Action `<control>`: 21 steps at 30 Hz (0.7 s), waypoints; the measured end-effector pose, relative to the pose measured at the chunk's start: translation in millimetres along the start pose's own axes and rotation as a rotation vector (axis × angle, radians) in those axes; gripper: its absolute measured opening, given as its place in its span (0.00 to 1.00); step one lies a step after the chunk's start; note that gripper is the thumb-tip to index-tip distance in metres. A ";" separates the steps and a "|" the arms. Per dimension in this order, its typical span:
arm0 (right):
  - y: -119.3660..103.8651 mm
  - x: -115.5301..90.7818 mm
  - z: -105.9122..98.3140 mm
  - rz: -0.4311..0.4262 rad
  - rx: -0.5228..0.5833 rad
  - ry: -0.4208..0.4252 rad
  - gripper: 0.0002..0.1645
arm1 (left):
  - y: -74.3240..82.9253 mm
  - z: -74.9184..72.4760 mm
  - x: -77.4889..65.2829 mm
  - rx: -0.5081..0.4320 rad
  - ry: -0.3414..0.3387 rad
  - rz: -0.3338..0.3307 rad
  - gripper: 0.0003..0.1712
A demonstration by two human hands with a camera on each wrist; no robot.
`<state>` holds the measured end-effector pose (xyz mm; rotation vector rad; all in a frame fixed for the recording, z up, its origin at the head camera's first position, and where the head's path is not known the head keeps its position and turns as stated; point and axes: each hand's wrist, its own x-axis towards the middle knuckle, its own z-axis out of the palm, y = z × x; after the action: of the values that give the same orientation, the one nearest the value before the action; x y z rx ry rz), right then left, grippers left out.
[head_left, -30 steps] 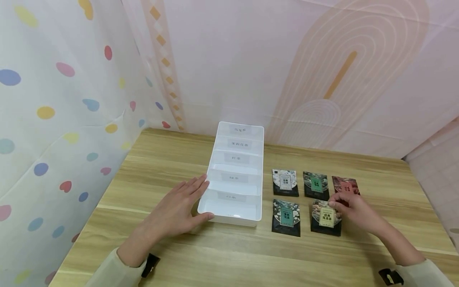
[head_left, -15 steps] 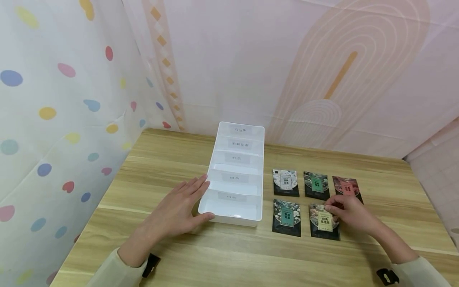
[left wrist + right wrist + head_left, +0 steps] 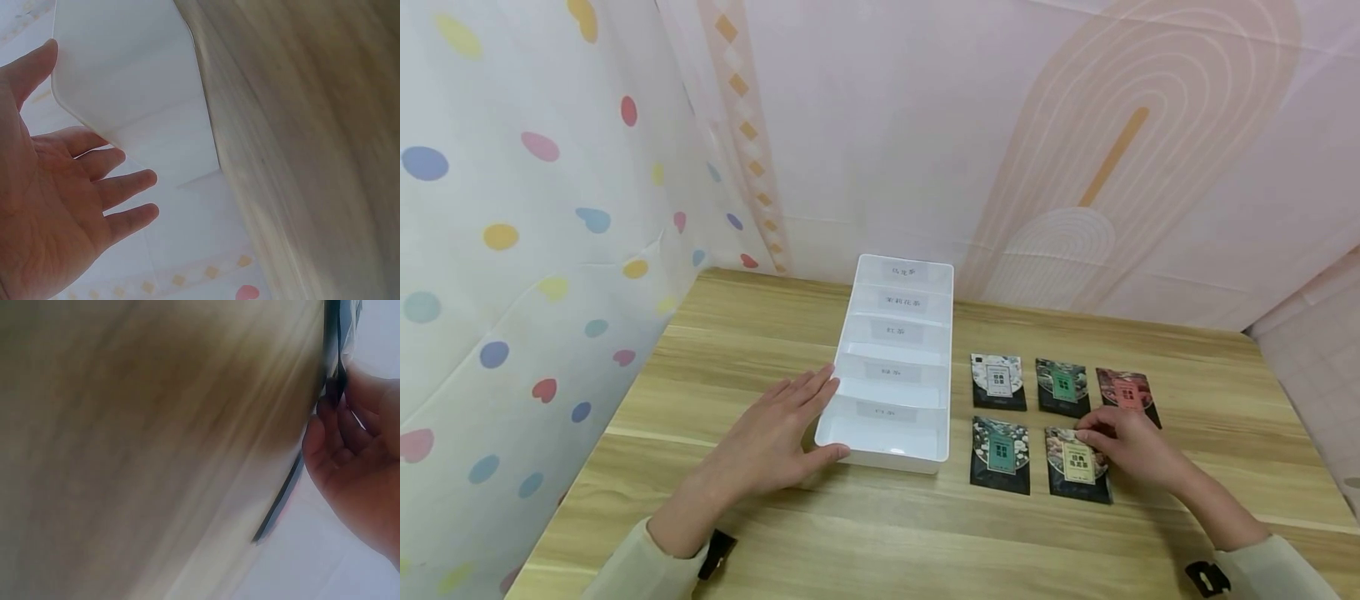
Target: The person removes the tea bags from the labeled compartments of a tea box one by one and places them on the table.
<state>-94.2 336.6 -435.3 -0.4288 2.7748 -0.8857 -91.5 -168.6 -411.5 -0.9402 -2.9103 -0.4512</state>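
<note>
My left hand (image 3: 767, 437) has its fingers spread and its fingertips at the left rim of a white divided box (image 3: 880, 433), the thumb by its near corner. The left wrist view shows the palm of that hand beside the box wall (image 3: 137, 94). On the right, my right hand (image 3: 1138, 446) pinches the upper right corner of a tea packet with a pale yellow label (image 3: 1078, 468), lying in the near row. Thumb and fingers meet at a dark packet edge (image 3: 341, 381) in the right wrist view.
Left of the held packet lies a teal-labelled tea packet (image 3: 1000, 457). Behind are a white packet (image 3: 997, 383), a green-labelled one (image 3: 1062, 388) and a red one (image 3: 1126, 392), partly behind the right hand. A patterned curtain (image 3: 880, 167) borders the wooden table (image 3: 880, 533).
My right hand has moved slightly left, and the yellow-labelled tea packet has shifted a little toward me and left, now lying flatter beside the teal one. My left hand has stayed at the box.
</note>
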 end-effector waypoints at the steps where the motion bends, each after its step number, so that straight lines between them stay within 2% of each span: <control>1: 0.1 0.2 -0.1 -0.005 -0.003 0.005 0.04 | -0.1 0.0 0.1 0.000 0.001 0.001 0.52; 13: -0.2 0.0 -5.6 -0.099 -0.046 0.084 0.05 | 0.1 -2.0 2.2 -0.020 -0.008 -0.001 0.52; 17: -1.9 -2.9 -9.4 -0.095 -0.038 0.105 0.05 | -0.2 -2.2 3.9 -0.021 -0.014 -0.003 0.52; 21: -3.2 -6.2 -13.5 -0.134 -0.040 0.184 0.05 | -1.6 -2.3 3.6 -0.045 -0.012 -0.008 0.52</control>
<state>-91.4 343.4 -422.0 -0.5726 2.9649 -0.9439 -95.5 -168.4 -409.1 -0.9405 -2.9275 -0.5149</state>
